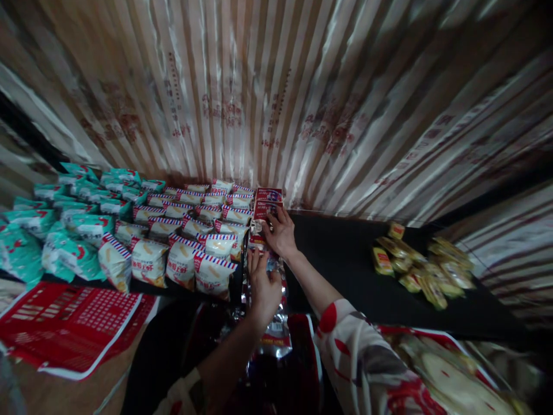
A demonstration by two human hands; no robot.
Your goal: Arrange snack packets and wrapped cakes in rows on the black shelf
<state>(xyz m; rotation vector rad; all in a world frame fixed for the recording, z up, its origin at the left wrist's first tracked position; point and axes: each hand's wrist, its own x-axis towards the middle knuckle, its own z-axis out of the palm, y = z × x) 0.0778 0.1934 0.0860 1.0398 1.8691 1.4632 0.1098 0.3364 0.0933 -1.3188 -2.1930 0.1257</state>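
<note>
Right hand [281, 235] and left hand [264, 291] are both on the red packets [268, 196], white bags [215, 275] right alongside. Can't really tell if either's gripping.

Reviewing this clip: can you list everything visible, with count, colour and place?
Teal bags: many, teal, left on the surface
Striped-top bags: many, white with red lettering, centre-left
Flat packets: several, red and silver, column at centre
Small packets: about ten, yellowish, right
Surface: one, black, across the middle
Basket: one, red with white rim, lower left
Backdrop: one, brown-and-white striped, behind
Sleeves: two, pale with red patches, bottom
Left hand: one, bare, on flat packets
Right hand: one, bare, on flat packets, farther back
</note>
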